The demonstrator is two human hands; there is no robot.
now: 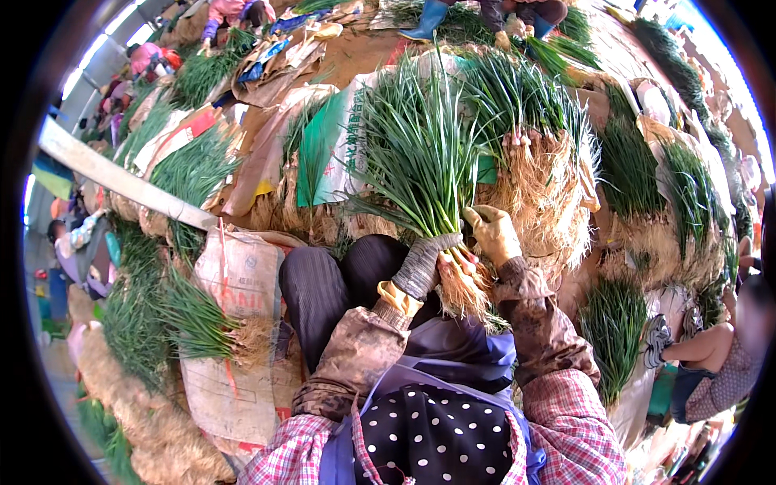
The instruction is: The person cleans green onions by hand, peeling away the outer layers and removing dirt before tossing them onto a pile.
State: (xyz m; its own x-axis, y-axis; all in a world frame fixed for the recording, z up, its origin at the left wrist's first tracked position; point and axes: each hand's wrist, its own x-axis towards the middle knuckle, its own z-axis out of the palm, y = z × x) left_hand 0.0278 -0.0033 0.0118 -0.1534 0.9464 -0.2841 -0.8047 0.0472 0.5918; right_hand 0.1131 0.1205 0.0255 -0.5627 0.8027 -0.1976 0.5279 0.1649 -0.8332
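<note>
My left hand, in a dark grey glove, is wrapped round a bunch of green onions just above its bulbs. The long leaves fan upward and away from me; the reddish bulbs and pale roots hang to the right of the fist. Close against the bunch's right side is my right hand in a yellowish glove, with its fingers curled in a pinch by the stems. Whatever those fingertips may hold is too small to make out. Beyond it lies a pile of green onions, straw-coloured roots toward me.
On my left, a small bunch of green onions rests on a woven sack. A green and white sack lies ahead. More onion rows stretch along the right. A seated person is at the right; others work at the far side.
</note>
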